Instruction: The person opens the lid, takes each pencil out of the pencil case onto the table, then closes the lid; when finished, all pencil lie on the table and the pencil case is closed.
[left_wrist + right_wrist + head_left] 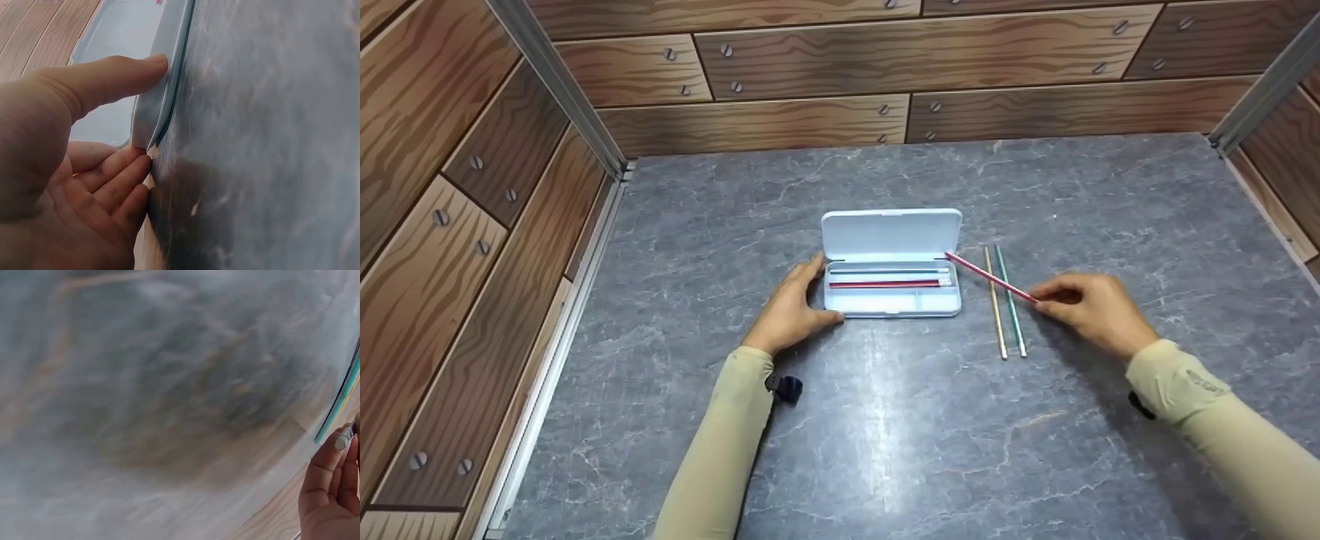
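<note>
An open white pencil case [939, 301] lies in the middle of the table, its lid [891, 234] raised at the back. Inside rest red pencils [885, 284] and a teal pencil [889, 271]. My left hand [791, 311] holds the case at its left end, thumb along the front wall and fingers at the side, as the left wrist view shows. My right hand [1091, 307] pinches a red striped pencil [991, 277] near its eraser end [341, 440]. This pencil slants leftward, its far end by the case's back right corner.
Right of the case, a yellow pencil [995, 307] and a green pencil [1010, 304] lie side by side on the grey marbled table [720, 225]. Wood-patterned panels [802, 67] stand along the back and sides, with metal rails [566, 90] at the corners.
</note>
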The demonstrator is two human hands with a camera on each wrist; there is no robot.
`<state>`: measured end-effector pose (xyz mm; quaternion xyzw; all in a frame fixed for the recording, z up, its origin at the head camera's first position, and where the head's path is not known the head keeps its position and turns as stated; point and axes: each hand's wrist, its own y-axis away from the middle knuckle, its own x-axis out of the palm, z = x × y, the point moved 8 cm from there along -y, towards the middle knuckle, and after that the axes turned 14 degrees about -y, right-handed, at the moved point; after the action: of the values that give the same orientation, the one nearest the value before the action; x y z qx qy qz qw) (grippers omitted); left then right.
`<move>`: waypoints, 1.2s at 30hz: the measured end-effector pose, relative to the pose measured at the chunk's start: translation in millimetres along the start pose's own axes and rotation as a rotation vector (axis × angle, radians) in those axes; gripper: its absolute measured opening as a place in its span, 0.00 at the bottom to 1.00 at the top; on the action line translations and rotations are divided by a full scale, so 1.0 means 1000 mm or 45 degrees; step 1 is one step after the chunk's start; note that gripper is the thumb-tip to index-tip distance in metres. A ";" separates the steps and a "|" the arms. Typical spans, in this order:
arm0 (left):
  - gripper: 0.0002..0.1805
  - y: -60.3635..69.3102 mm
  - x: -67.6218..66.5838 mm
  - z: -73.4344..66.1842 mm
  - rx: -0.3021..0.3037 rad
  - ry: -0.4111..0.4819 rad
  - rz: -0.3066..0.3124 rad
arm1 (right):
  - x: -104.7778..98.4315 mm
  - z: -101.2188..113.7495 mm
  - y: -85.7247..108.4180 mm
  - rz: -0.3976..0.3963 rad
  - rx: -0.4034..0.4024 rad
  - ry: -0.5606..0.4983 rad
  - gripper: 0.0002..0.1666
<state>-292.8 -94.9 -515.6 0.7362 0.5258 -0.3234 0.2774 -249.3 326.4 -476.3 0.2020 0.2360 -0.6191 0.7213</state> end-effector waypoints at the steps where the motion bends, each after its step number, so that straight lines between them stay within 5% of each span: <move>1: 0.60 0.000 0.000 0.000 0.000 -0.003 0.002 | -0.002 -0.002 0.002 -0.003 0.002 0.002 0.14; 12: 0.60 -0.001 -0.002 0.001 0.036 -0.006 -0.038 | -0.023 -0.016 0.017 -0.173 0.087 0.028 0.13; 23: 0.61 0.001 -0.001 -0.001 0.010 0.004 -0.008 | -0.013 -0.012 0.027 -0.377 0.178 0.083 0.13; 36: 0.61 0.001 -0.001 -0.002 0.018 0.024 -0.009 | 0.020 0.004 0.028 -0.299 0.250 -0.021 0.20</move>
<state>-291.4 -94.3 -514.0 0.7393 0.5288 -0.3211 0.2660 -218.7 312.5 -485.4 0.2375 0.1903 -0.7211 0.6224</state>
